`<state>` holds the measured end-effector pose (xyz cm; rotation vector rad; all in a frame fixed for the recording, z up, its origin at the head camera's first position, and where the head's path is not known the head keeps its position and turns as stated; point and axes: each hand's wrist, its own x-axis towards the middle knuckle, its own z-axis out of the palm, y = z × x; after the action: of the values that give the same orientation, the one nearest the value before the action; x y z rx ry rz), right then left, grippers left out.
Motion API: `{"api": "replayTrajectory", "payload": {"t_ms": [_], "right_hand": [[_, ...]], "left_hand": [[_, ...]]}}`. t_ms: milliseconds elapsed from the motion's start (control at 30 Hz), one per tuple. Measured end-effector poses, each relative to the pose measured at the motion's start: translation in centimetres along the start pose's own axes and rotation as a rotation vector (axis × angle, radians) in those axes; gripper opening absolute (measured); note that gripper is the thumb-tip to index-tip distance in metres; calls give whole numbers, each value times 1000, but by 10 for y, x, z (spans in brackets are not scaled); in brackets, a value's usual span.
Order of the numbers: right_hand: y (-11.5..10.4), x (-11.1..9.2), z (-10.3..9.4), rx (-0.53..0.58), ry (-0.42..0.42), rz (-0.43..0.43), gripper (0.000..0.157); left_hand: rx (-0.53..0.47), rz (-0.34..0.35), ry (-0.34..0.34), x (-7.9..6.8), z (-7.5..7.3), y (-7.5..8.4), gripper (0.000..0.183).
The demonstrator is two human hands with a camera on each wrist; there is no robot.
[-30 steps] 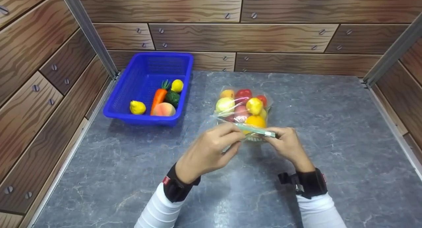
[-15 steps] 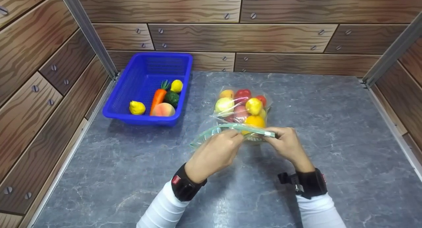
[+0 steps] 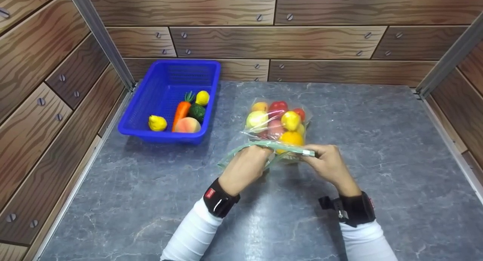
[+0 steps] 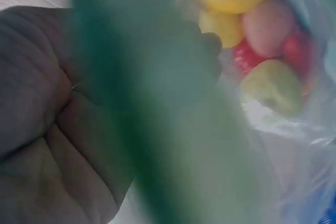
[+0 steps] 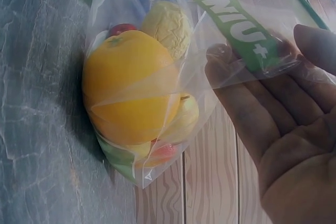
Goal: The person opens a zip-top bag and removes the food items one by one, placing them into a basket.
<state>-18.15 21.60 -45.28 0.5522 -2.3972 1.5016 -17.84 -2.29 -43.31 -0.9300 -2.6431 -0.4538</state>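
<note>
Mid-frame, the right hand (image 3: 327, 163) pinches the bag (image 3: 290, 148), best held steady; I can't tell the left hand (image 3: 246, 169)'s grip.

Both forearms (image 3: 193, 229) slanted forward and inward; the left hand (image 3: 245, 168) showed its back (fingertips hidden from above), while the right hand (image 3: 327, 166) pinched between thumb (image 5: 317, 48) and fingers (image 5: 252, 111).

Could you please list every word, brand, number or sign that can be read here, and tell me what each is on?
"NIU+": white on the green label of the clear bag.
Left wristband, red tag: any print is too small to read.
Right wristband: nothing readable.
</note>
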Motion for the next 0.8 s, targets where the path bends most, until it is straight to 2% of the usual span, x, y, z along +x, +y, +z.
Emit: {"api": "replayTrajectory", "payload": {"t_ms": [133,333,467,567,667,733,800], "right_hand": [[-1,0,-1,1,-28,-11,13],[0,0,-2,16,-59,-64,12],[2,0,-3,35,-87,-88,12],[4,0,-3,46,-113,-97,12],[7,-1,-4,45,-128,-111,11],[9,-1,-5,44,-134,-123,12],[10,-1,-5,47,-143,-134,12]], "left_hand": [[19,1,59,1,16,-6,8],[210,90,191,-2,36,-14,15],[207,130,273,0,45,-17,16],[225,176,309,1,50,-16,17],[292,217,267,1,52,-14,27],[285,215,190,2,53,-11,36],[221,188,78,5,53,-9,43]]}}
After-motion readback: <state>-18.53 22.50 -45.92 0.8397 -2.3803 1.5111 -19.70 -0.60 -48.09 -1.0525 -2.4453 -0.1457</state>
